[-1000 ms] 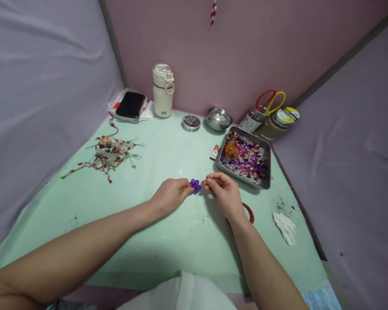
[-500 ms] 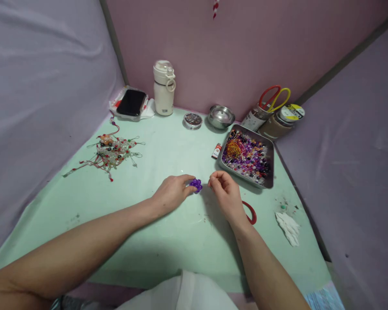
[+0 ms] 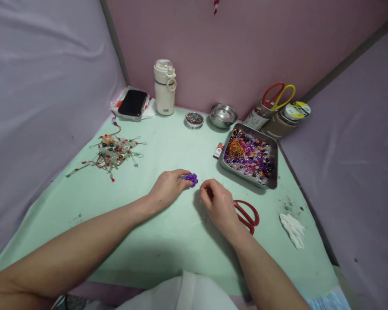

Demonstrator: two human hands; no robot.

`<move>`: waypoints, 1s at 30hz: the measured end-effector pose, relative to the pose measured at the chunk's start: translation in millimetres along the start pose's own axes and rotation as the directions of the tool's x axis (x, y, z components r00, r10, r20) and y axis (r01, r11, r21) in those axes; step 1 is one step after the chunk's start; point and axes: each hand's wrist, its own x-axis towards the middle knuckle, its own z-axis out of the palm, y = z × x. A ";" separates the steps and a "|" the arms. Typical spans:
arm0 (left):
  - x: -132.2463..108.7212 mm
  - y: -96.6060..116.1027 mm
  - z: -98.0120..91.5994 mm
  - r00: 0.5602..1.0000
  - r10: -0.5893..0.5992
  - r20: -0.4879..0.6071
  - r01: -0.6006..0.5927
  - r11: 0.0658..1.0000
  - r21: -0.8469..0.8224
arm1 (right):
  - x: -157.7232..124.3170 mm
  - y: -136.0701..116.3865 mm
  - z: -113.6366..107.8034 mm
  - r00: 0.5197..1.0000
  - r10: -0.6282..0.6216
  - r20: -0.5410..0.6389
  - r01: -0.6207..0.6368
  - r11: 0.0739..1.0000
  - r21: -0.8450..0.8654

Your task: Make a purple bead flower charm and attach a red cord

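Between the thumb and fingers of my left hand (image 3: pixel 169 187) is a small cluster of purple beads (image 3: pixel 192 179), held just above the table. My right hand (image 3: pixel 217 200) is a short way to its right, thumb and fingertips pinched together. Whatever that pinch holds is too fine to make out. Red-handled scissors (image 3: pixel 252 215) lie beside my right wrist, partly hidden by it. Farther right and back stands a metal tray (image 3: pixel 245 181) full of loose purple, black, clear and orange beads, with a tangle of golden thread (image 3: pixel 235 148) on top.
Finished-looking beaded strings (image 3: pixel 114 150) lie in a heap at left. Along the back are a phone (image 3: pixel 133 103), a cream bottle (image 3: pixel 164 92), a spool (image 3: pixel 194 120), a steel bowl (image 3: pixel 223 116) and jars (image 3: pixel 283 120). A small box (image 3: pixel 218 150) and crumpled tissue (image 3: pixel 292 230) lie at right.
My left hand has shifted slightly left and up with the bead cluster. My right hand has moved left and down, showing more of the red scissors handles.
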 end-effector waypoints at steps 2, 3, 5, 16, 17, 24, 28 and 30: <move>0.9 -1.2 0.4 1.000 -0.006 0.001 0.006 1.000 -0.027 | -0.6 1.2 1.3 0.999 -0.034 0.008 0.034 0.999 -0.034; 1.3 -1.8 0.6 1.000 -0.009 0.002 0.009 0.999 -0.037 | -0.7 1.7 1.6 0.999 -0.050 0.013 0.050 0.998 -0.046; 2.2 -2.7 0.6 1.000 -0.019 0.003 0.019 0.998 -0.053 | -0.8 2.3 1.8 0.997 -0.073 0.022 0.074 0.995 -0.063; 4.2 -3.8 -0.1 0.998 -0.060 0.007 0.060 0.994 -0.089 | -1.1 -1.4 -1.6 0.995 -0.081 0.056 0.085 0.994 -0.068; 4.7 -4.2 -0.1 0.998 -0.064 0.010 0.065 0.993 -0.102 | -1.3 -2.1 -2.3 0.995 -0.078 0.061 0.082 0.995 -0.065; 8.1 -3.4 -3.7 0.996 -0.073 0.054 0.080 0.988 -0.136 | -1.5 -3.3 -4.3 0.995 -0.051 0.088 0.057 0.996 -0.066; 10.5 -5.8 -4.5 0.998 -0.047 0.049 0.052 0.992 -0.113 | -1.4 -3.0 -4.2 0.994 -0.043 0.096 0.049 0.997 -0.066; 11.4 -7.4 -4.0 0.998 -0.041 0.051 0.047 0.991 -0.124 | -1.3 -3.1 -4.4 0.995 -0.039 0.095 0.045 0.997 -0.064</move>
